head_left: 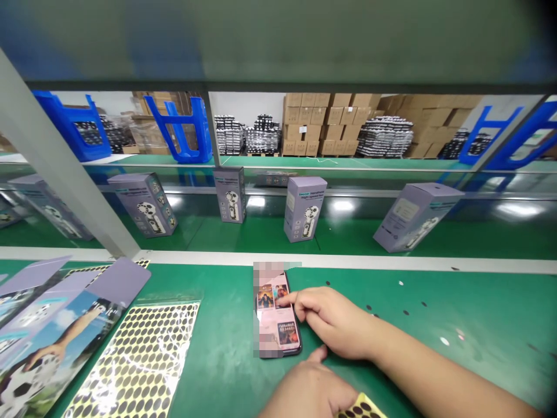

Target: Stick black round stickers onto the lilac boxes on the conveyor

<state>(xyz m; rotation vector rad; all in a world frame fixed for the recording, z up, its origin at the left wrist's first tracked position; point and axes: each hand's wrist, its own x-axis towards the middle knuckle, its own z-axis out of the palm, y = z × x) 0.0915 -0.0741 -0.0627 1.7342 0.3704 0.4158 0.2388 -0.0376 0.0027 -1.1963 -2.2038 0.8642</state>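
A smartphone (pixel 287 334) with a lit screen of picture tiles lies on the green work surface; its left side is pixelated. My right hand (pixel 334 320) reaches in from the right, its index finger stretched out to the screen and the other fingers curled, with nothing in them. At the bottom edge, my left hand (pixel 311 390) is partly cut off, closer to me than the phone. A yellow sheet of dark round stickers (pixel 362 408) sticks out from its grip. Left of the phone lies a clear-wrapped sheet of dark round stickers (pixel 143 348).
Flattened printed cartons (pixel 65 331) lie at the left. Beyond a white rail (pixel 331 261), several purple fan boxes (pixel 305 209) stand on a green belt. Loose dark dots (pixel 406 312) are scattered on the right. Upturned blue stools (pixel 187 130) and stacked brown cartons (pixel 304 122) stand farther back.
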